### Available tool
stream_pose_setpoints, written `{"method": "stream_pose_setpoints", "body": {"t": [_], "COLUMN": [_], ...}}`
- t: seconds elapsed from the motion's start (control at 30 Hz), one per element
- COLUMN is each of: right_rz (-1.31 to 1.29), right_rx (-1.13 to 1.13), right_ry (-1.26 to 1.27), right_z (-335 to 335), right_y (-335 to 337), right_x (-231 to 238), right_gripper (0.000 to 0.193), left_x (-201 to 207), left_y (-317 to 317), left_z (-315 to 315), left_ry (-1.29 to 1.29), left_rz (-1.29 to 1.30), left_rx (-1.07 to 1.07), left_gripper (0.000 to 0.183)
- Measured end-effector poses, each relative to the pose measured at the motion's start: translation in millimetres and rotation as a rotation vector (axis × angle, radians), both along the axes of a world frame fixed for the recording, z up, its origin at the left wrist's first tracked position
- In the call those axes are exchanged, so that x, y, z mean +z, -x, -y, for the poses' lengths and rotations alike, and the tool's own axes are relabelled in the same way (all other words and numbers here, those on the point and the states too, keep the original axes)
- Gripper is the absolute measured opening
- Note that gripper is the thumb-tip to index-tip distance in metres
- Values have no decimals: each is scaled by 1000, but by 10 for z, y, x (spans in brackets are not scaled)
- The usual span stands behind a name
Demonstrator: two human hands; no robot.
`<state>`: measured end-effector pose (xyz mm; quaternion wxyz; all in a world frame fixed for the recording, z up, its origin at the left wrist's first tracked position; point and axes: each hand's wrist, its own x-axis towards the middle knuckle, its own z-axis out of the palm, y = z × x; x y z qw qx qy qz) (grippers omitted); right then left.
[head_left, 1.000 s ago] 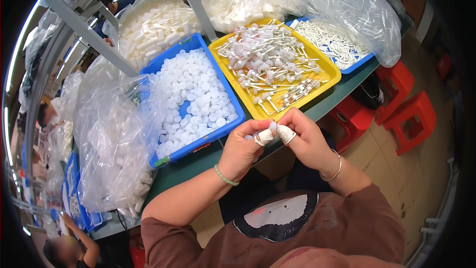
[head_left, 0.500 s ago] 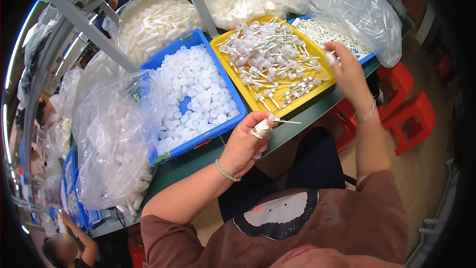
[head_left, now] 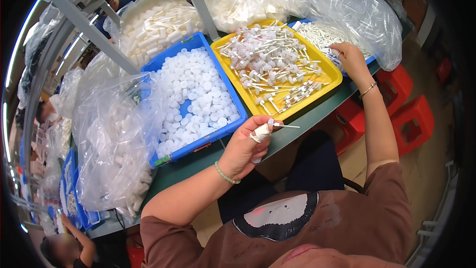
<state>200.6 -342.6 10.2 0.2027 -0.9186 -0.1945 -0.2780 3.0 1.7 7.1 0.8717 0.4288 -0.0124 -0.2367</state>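
Note:
My left hand [head_left: 240, 151], taped with white on a finger, pinches a thin white stick [head_left: 290, 126] with a small whitish plastic piece at its base. The stick points right, over the table's near edge. My right hand [head_left: 352, 63] is at the near edge of the far-right blue tray [head_left: 371, 60], which holds short white rods [head_left: 322, 34]. Its fingertips are drawn together; what they hold, if anything, is too small to make out. Between the hands lies a yellow tray [head_left: 308, 100] heaped with assembled sticks and discs [head_left: 270, 52].
Left of the yellow tray stands a blue tray [head_left: 210, 137] of translucent white discs [head_left: 203, 94]. Clear plastic bags [head_left: 116, 144] of white parts crowd the left and back. A grey metal post [head_left: 196, 2] rises behind. Red stools [head_left: 414, 124] stand at right; another person [head_left: 69, 248] sits lower left.
My right hand has moved slightly down and settled at the rod tray's edge, its forearm straighter. My left hand keeps the stick and has barely shifted.

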Motion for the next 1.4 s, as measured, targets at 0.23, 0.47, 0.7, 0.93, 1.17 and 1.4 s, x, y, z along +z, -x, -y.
{"method": "stream_pose_setpoints", "body": {"t": [0.23, 0.47, 0.7, 0.93, 1.17, 1.4], "right_rz": [-383, -167, -223, -295, -218, -301], "right_rx": [384, 451, 439, 436, 456, 470], "right_ry": [-792, -534, -596, -660, -560, -614], "right_z": [-978, -1288, -1316, -1290, -1285, -1290], "right_y": [1309, 1794, 1872, 1885, 1875, 1892], "right_x": [251, -34, -36, -48, -22, -46], "right_gripper": [20, 21, 20, 20, 20, 21], "left_x": [-52, -69, -67, -115, -105, -99], "left_y": [7, 32, 27, 24, 22, 23], "left_z": [15, 20, 20, 23, 17, 19], "left_ry": [44, 71, 15, -12, -15, -11], "left_rz": [-7, 16, 20, 26, 25, 16], "left_rx": [51, 74, 87, 99, 99, 102], "left_gripper": [23, 26, 24, 23, 22, 24]}}
